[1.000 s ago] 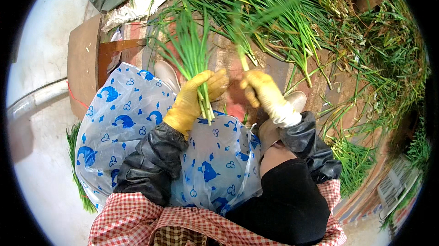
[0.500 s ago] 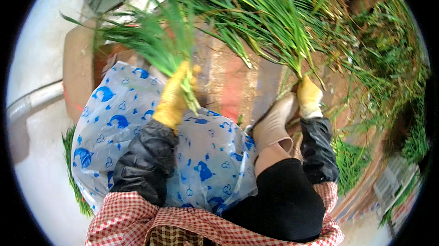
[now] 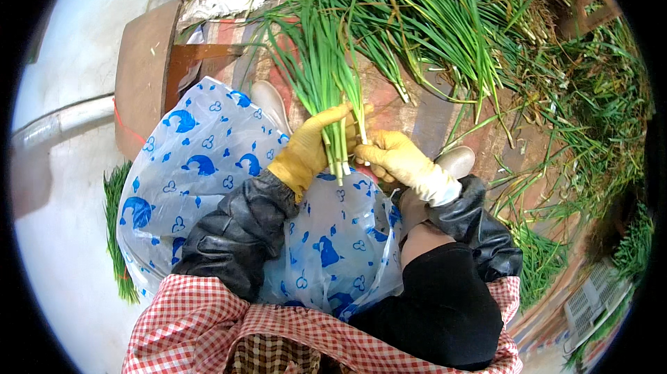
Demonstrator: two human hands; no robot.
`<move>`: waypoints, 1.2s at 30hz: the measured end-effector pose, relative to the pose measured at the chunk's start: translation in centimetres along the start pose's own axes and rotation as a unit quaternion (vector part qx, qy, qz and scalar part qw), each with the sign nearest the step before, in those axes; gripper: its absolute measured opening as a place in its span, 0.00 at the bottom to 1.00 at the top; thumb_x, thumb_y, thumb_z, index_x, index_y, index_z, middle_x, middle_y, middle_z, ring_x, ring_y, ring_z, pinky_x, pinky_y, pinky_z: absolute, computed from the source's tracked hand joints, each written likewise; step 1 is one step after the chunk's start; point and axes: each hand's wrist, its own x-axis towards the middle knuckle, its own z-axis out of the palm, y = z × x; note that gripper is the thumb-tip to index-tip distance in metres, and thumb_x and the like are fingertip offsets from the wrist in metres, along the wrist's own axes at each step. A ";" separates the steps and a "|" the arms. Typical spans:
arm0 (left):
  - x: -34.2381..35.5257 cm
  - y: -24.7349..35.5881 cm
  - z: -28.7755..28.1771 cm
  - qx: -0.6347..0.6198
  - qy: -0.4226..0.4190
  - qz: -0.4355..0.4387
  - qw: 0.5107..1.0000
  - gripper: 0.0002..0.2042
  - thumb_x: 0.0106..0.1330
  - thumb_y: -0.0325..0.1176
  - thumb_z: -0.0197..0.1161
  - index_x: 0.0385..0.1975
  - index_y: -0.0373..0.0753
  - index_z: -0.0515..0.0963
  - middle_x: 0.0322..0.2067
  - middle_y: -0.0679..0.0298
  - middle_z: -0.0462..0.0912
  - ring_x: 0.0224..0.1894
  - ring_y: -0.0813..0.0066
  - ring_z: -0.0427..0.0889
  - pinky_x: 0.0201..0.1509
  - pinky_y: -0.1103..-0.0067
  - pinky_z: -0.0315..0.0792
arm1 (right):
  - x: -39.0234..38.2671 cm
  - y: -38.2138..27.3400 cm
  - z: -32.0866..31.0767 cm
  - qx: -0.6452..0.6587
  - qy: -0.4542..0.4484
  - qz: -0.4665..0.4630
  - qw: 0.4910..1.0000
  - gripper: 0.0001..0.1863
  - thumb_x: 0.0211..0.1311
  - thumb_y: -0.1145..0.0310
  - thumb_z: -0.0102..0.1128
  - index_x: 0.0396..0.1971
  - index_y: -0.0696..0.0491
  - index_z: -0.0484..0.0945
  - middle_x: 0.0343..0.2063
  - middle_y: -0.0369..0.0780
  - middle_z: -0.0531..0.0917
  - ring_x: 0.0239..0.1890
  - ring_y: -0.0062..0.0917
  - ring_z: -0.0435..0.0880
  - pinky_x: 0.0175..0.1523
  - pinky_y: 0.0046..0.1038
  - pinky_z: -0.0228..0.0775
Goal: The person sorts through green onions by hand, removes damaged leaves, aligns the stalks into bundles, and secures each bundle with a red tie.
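Note:
My left hand point(image 3: 313, 141), in a yellow glove, is wrapped round a bunch of green onions point(image 3: 323, 71). Their leaves point away from me, and their pale cut ends poke out below the fist. Close beside it, my right hand point(image 3: 392, 155), gloved in yellow with a whitish cuff, pinches the pale end of a green onion stalk point(image 3: 360, 120) at the bunch's right side. Whether that stalk is also held by the left fingers is hard to see. A translucent plastic sheet with blue dolphin prints point(image 3: 229, 186) covers my left leg beneath the hands.
A big heap of green onions point(image 3: 431, 12) spreads ahead on a striped mat point(image 3: 431, 120). Loose leaves and trimmings point(image 3: 590, 110) pile up at the right. A brown board point(image 3: 146, 68) stands at left, near a white pipe point(image 3: 76, 117). A pale crate point(image 3: 594, 297) sits lower right.
My right hand has left the heap and come leftward to the bunch. My left hand has moved right and slightly lower, the bunch still in it. My view has shifted a little.

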 end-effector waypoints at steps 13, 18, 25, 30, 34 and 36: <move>0.4 -0.6 1.1 0.043 0.060 0.104 0.992 0.17 0.62 0.32 0.58 0.51 0.39 0.72 0.47 0.59 0.79 0.36 0.72 0.81 0.35 0.75 0.79 | 0.6 -0.9 -1.8 -0.270 0.341 -0.206 0.877 0.16 0.58 0.54 0.58 0.31 0.53 0.77 0.18 0.42 0.78 0.22 0.31 0.79 0.31 0.29 0.70; 0.9 -1.3 0.5 0.135 0.095 0.070 0.984 0.13 0.59 0.35 0.61 0.43 0.41 0.75 0.26 0.58 0.83 0.18 0.75 0.77 0.15 0.82 0.69 | 3.0 -3.7 -0.6 -0.313 0.301 -0.252 0.865 0.11 0.56 0.62 0.59 0.34 0.53 0.75 0.19 0.39 0.78 0.23 0.26 0.79 0.32 0.28 0.70; -0.2 -0.8 1.8 0.173 0.104 0.035 0.979 0.13 0.63 0.42 0.56 0.31 0.37 0.76 0.15 0.65 0.75 0.14 0.79 0.70 0.14 0.84 0.63 | 5.7 -1.6 -2.3 -0.261 0.317 -0.237 0.880 0.11 0.53 0.63 0.58 0.28 0.56 0.75 0.17 0.41 0.76 0.20 0.27 0.76 0.31 0.27 0.69; -0.7 0.0 1.9 0.159 0.052 0.043 0.985 0.10 0.63 0.40 0.55 0.24 0.42 0.73 0.11 0.72 0.65 0.11 0.83 0.60 0.14 0.83 0.51 | 5.7 -2.7 -2.6 -0.279 0.353 -0.263 0.853 0.10 0.51 0.63 0.58 0.27 0.55 0.75 0.16 0.42 0.76 0.19 0.32 0.76 0.30 0.29 0.69; -0.5 -0.2 1.6 0.196 0.055 0.054 0.978 0.15 0.64 0.38 0.53 0.43 0.35 0.78 0.11 0.75 0.62 0.12 0.84 0.57 0.16 0.85 0.49 | 5.1 -3.3 -1.9 -0.445 0.433 -0.280 0.733 0.07 0.52 0.65 0.55 0.26 0.52 0.74 0.20 0.46 0.80 0.26 0.40 0.81 0.33 0.35 0.73; -0.9 0.0 1.2 0.226 0.072 0.064 0.969 0.17 0.64 0.38 0.53 0.47 0.35 0.76 0.11 0.76 0.61 0.12 0.85 0.57 0.16 0.86 0.49 | 5.9 -3.5 -3.9 -0.393 0.470 -0.313 0.726 0.06 0.54 0.66 0.55 0.26 0.53 0.74 0.21 0.44 0.81 0.25 0.32 0.82 0.31 0.33 0.72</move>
